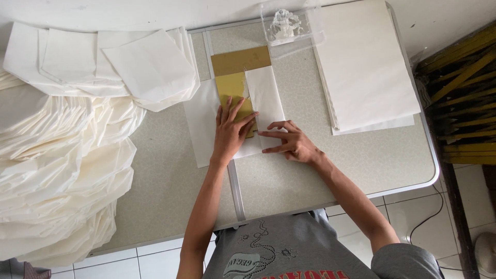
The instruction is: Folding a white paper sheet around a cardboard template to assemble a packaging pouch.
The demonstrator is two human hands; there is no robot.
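My left hand (pixel 231 132) lies flat, fingers spread, on a yellow-brown card template (pixel 231 88) that rests on a white paper sheet (pixel 200 124) in the middle of the grey table (pixel 289 175). My right hand (pixel 290 142) presses its fingertips on the folded right flap of that sheet (pixel 263 90), just beside the left hand. Neither hand grips anything; both press down. A darker brown strip (pixel 240 60) of the template shows above the fold.
A stack of flat white sheets (pixel 364 62) lies at the right. Folded white paper pieces (pixel 103 62) and a large heap of them (pixel 57 175) fill the left. A clear plastic box (pixel 287 26) sits at the far edge. Yellow slats (pixel 465 103) stand beyond the table's right edge.
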